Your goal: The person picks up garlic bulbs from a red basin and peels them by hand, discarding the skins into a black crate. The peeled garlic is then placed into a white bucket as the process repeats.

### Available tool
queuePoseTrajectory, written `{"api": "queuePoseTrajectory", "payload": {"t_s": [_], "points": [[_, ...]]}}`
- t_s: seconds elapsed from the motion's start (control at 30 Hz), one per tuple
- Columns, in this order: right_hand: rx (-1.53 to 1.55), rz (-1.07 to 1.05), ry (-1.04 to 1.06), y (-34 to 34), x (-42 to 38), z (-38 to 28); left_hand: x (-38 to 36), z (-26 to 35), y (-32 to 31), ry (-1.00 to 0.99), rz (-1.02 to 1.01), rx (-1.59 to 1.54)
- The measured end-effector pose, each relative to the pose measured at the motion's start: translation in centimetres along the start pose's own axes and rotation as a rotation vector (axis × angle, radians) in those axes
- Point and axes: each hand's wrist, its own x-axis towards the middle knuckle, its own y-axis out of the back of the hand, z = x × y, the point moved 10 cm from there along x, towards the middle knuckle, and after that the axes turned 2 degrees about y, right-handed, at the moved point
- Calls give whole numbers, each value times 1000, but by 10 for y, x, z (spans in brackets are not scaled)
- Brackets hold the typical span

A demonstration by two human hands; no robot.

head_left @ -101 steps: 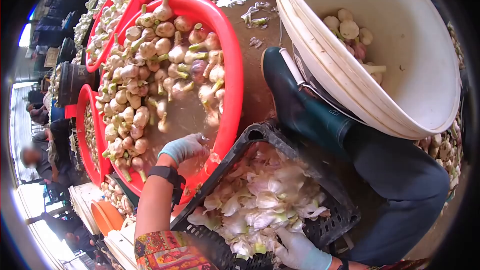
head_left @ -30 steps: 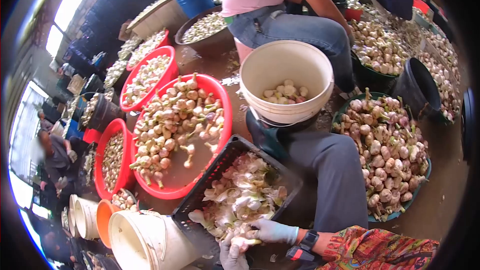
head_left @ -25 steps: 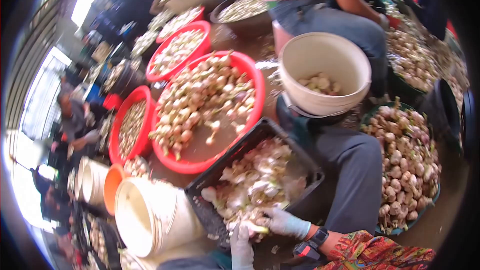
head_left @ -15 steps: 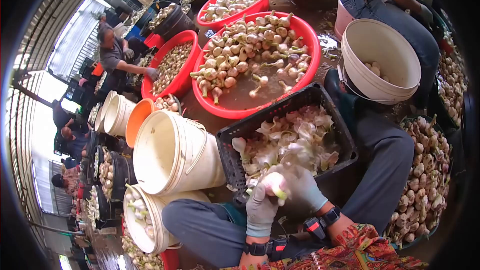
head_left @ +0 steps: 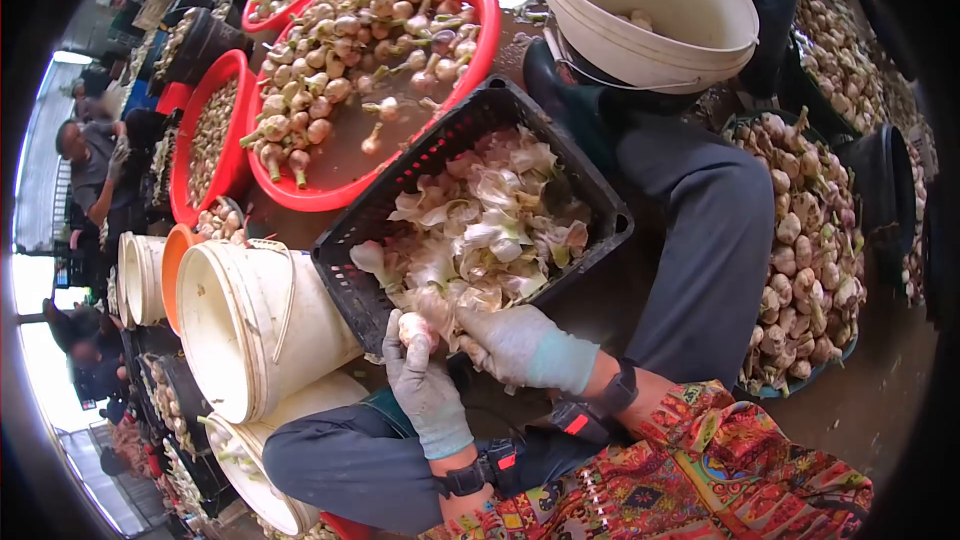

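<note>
My left hand [head_left: 425,385], in a pale work glove, is closed around a garlic bulb [head_left: 414,328] near the close edge of a black plastic crate [head_left: 335,280]. Beside it, my gloved right hand [head_left: 530,348] has its fingers bent together on papery garlic skin [head_left: 436,310] at the bulb's side; the fingertips are partly hidden. Loose garlic peels [head_left: 490,230] heap up inside the crate, just beyond both hands.
A red tub [head_left: 490,15] of garlic stands beyond the crate. White buckets [head_left: 215,330] lie tipped at left, and another white bucket [head_left: 650,50] stands ahead. Garlic bulbs [head_left: 800,270] fill a basket at right. A person [head_left: 95,165] sits far left.
The camera view has swung right, so the surroundings shift left. My right hand, blurred before, now shows clearly at the skin beside the bulb. The left hand still holds the garlic bulb.
</note>
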Motion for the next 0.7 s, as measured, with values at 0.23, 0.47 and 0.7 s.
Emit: {"api": "queuePoseTrajectory", "payload": {"t_s": [0.23,0.47,0.7], "points": [[-37,-187,-96,-37,4,25,4,-25,15,72,80,215],[318,-274,-188,-45,3,33,5,-23,26,160,92,197],[169,-224,-184,-58,4,30,2,-19,32,87,81,243]]}}
